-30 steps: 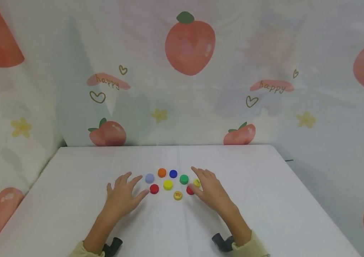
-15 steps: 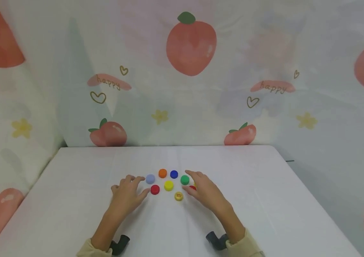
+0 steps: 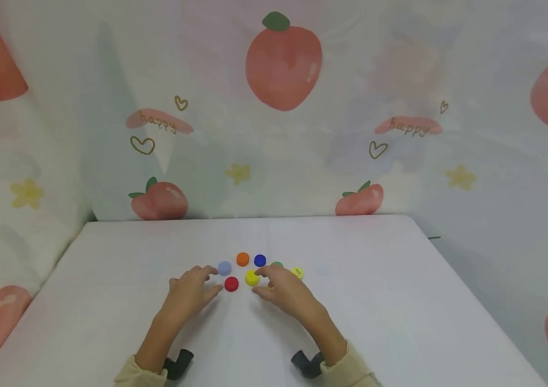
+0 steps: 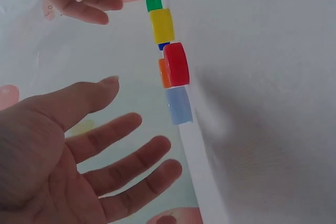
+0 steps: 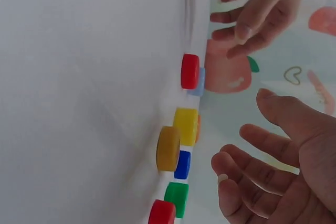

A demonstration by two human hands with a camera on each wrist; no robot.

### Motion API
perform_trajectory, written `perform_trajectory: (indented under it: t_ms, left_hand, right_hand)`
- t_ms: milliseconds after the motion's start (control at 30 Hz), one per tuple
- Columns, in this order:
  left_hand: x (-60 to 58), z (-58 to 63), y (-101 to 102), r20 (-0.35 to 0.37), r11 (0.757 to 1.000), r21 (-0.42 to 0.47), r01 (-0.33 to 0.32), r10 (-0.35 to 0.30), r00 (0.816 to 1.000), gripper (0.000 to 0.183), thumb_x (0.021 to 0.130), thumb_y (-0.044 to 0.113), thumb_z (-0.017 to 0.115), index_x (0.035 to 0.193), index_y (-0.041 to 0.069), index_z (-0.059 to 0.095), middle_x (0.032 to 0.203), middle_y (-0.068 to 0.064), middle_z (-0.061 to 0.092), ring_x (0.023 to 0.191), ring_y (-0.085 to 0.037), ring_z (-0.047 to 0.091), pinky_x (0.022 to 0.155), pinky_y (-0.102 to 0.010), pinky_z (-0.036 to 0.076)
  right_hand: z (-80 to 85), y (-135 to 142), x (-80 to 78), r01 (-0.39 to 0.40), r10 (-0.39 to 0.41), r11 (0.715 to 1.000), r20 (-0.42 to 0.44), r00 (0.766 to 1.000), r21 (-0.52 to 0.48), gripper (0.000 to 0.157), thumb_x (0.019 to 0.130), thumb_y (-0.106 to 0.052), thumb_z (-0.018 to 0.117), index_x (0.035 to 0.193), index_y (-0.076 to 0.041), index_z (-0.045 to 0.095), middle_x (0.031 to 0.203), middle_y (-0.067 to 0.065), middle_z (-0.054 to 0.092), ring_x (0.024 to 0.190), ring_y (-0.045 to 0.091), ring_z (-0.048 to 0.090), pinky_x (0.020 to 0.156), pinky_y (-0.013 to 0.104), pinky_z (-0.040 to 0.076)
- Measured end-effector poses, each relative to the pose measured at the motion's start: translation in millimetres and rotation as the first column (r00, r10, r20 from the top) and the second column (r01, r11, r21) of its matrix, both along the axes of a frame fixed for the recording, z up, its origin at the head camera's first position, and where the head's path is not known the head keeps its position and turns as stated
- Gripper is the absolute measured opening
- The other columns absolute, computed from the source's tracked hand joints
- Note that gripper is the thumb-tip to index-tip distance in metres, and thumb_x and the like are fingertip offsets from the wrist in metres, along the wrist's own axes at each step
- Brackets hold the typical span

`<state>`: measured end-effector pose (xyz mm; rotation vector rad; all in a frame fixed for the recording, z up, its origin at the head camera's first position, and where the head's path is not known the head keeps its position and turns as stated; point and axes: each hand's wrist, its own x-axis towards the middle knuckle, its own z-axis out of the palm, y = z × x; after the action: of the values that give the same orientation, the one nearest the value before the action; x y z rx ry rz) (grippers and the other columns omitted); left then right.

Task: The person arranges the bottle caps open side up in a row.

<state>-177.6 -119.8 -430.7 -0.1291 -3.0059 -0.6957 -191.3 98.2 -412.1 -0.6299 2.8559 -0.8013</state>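
Several round plastic bottle caps lie together on the white table. My left hand (image 3: 189, 293) hovers just left of the red cap (image 3: 231, 284) and the light blue cap (image 3: 224, 268), its fingers loosely bent and holding nothing. Over the middle of the group reaches my right hand (image 3: 287, 290), thumb and index finger spread beside the yellow cap (image 3: 251, 278). It covers part of the green cap (image 3: 277, 264). In the right wrist view, a gap separates that hand from the gold cap (image 5: 168, 149) and a second red cap (image 5: 162, 212), the latter hidden in the head view.
Behind these sit an orange cap (image 3: 242, 259) and a dark blue cap (image 3: 260, 260); a printed yellow cap (image 3: 297, 272) is at the right. The white table (image 3: 370, 258) meets a peach-patterned cloth (image 3: 303, 161) at the back. Black curved pieces (image 3: 306, 364) sit at both wrists.
My right hand has moved left across the caps, uncovering the printed yellow cap and covering the gold one. My left hand has shifted slightly, its fingers bending more. The caps stay in place.
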Motion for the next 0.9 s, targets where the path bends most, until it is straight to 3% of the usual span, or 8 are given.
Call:
perform_trajectory:
  t_ms: [233,367,467,600,800,900]
  left_hand:
    - [-1.6,0.3,-1,0.033,0.994,0.024,0.11,-0.111,0.993,0.039,0.082,0.025,0.074,0.118,0.015,0.064,0.108,-0.008,0.064,0.103,-0.027,0.059,0.083,-0.064,0.039]
    - [-2.6,-2.7,2,0.117,0.985,-0.011,0.173,-0.17,0.978,0.045,0.082,0.023,0.074,0.125,0.017,0.061,0.117,-0.01,0.061,0.11,-0.032,0.055,0.086,-0.068,0.036]
    - [-3.7,-6.1,4,0.174,0.975,-0.045,0.217,-0.206,0.963,0.048,0.081,0.023,0.075,0.127,0.017,0.06,0.122,-0.01,0.059,0.109,-0.034,0.052,0.087,-0.065,0.036]
    - [-3.5,-6.4,4,0.17,0.964,-0.061,0.259,-0.245,0.954,0.043,0.081,0.024,0.074,0.122,0.015,0.064,0.122,-0.009,0.058,0.107,-0.033,0.051,0.085,-0.06,0.039]
    - [-2.0,-4.6,0,0.141,0.949,-0.052,0.312,-0.302,0.943,0.033,0.086,0.023,0.069,0.118,0.016,0.067,0.119,-0.008,0.059,0.106,-0.032,0.052,0.082,-0.058,0.042]
    - [-1.1,-4.2,-2,0.151,0.946,-0.025,0.324,-0.317,0.936,0.033,0.086,0.023,0.069,0.118,0.014,0.066,0.116,-0.009,0.06,0.106,-0.033,0.053,0.084,-0.063,0.04]
  right_hand:
    - [-4.5,-14,1.1,-0.125,0.125,0.992,0.038,0.991,0.0,0.036,0.091,-0.024,0.063,0.124,-0.01,0.06,0.116,0.004,0.06,0.089,0.012,0.058,0.078,0.025,0.05]
    - [-7.5,-20,4.0,-0.178,0.175,0.984,0.105,0.979,0.021,0.041,0.09,-0.014,0.061,0.131,-0.011,0.055,0.12,0.004,0.059,0.092,0.011,0.055,0.084,0.026,0.048]
    - [-8.3,-21,5.8,-0.193,0.186,0.98,0.136,0.973,0.041,0.045,0.089,-0.009,0.059,0.133,-0.012,0.053,0.124,0.003,0.057,0.104,0.013,0.054,0.089,0.029,0.047]
    - [-9.7,-23,6.1,-0.198,0.189,0.979,0.146,0.971,0.049,0.046,0.089,-0.011,0.061,0.134,-0.013,0.052,0.125,0.002,0.057,0.111,0.015,0.053,0.089,0.03,0.046]
    - [-13.8,-25,5.3,-0.215,0.205,0.976,0.158,0.966,0.044,0.049,0.089,-0.021,0.066,0.135,-0.016,0.051,0.117,0.0,0.058,0.091,0.008,0.054,0.078,0.021,0.048]
    - [-15.3,-26,5.4,-0.222,0.214,0.974,0.158,0.964,0.035,0.05,0.088,-0.022,0.067,0.135,-0.016,0.051,0.116,0.0,0.058,0.093,0.008,0.055,0.077,0.021,0.049]
